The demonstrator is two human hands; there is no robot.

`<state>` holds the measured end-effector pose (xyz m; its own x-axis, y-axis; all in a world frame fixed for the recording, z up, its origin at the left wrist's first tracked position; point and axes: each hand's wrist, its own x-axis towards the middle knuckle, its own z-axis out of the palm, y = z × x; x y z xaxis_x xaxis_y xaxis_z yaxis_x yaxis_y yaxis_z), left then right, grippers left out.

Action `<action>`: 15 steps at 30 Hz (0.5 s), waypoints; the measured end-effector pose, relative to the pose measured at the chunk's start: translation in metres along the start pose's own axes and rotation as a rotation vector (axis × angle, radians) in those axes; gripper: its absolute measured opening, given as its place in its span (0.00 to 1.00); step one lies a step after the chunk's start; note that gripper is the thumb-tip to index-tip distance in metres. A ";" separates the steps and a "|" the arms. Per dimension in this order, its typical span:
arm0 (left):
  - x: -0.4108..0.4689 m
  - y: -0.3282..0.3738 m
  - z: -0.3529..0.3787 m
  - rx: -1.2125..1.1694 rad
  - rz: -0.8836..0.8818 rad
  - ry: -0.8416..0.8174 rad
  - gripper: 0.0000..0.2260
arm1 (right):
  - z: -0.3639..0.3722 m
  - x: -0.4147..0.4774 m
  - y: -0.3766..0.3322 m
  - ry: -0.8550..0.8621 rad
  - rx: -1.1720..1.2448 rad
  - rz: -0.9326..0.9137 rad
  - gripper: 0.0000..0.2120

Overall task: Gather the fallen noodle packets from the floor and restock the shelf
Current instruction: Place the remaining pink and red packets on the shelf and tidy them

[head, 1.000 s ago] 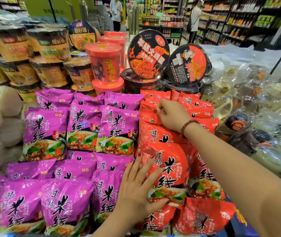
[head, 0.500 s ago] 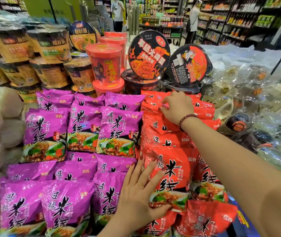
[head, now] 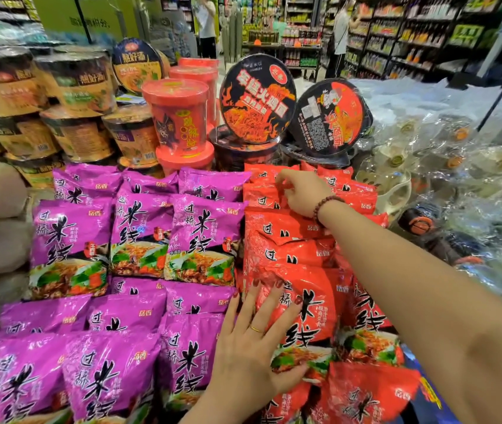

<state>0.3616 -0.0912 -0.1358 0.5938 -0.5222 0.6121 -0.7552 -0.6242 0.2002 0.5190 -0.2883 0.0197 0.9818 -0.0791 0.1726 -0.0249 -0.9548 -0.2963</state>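
Observation:
Red noodle packets (head: 286, 228) lie stacked in rows on the right half of the display shelf, and purple noodle packets (head: 139, 237) fill the left half. My left hand (head: 255, 341) presses flat, fingers spread, on a front red packet (head: 310, 316) at the seam between the two colours. My right hand (head: 303, 192) reaches across to the back row of the red stack. Its curled fingers pinch the top edge of a back red packet (head: 262, 195). My right forearm crosses over the right column of red packets and hides part of it.
Red cup noodles (head: 179, 117) and black bowl noodles (head: 257, 99) stand right behind the packets. Brown tubs (head: 75, 87) are piled at the back left, clear-wrapped bowls (head: 427, 133) on the right. Two people (head: 206, 22) stand in the far aisle.
My right hand has moved farther back and up the red stack, from the middle rows to the back row. My left hand has stayed pressed on the front red packet.

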 end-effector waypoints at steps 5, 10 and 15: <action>0.001 0.002 0.001 0.012 0.004 -0.022 0.40 | 0.001 -0.003 0.015 0.014 0.167 0.008 0.19; 0.002 0.000 -0.001 0.038 0.000 -0.061 0.41 | 0.005 -0.002 0.019 0.025 0.156 -0.006 0.18; 0.007 0.008 -0.014 -0.006 0.011 0.052 0.42 | -0.021 -0.040 0.030 0.181 0.303 -0.058 0.17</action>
<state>0.3556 -0.0916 -0.1188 0.5700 -0.4983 0.6532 -0.7637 -0.6146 0.1975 0.4746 -0.3202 0.0233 0.9301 -0.1023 0.3528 0.1138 -0.8328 -0.5417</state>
